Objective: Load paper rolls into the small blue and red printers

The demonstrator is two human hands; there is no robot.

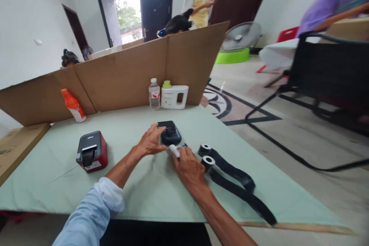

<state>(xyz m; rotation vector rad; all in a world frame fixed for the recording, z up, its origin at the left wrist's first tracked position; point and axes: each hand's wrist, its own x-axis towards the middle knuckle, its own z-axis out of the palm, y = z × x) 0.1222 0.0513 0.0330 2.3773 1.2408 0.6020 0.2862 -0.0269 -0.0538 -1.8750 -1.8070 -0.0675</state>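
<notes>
A small dark blue label printer sits near the middle of the table. My left hand is at its left side, fingers apart, the fingertips at the printer's edge. Just in front of the printer, my right hand has its fingers closed on a small white roll, partly hidden by the fingers. To the right of that hand lie two black rolls with white cores, a far one and a near one, their black strips trailing toward the front right edge. A red and black label printer stands on the left.
A cardboard partition runs along the back. Before it stand an orange bottle, a clear water bottle and a white jug. A flat cardboard box lies at the left edge. Other people, a fan and a black chair are beyond.
</notes>
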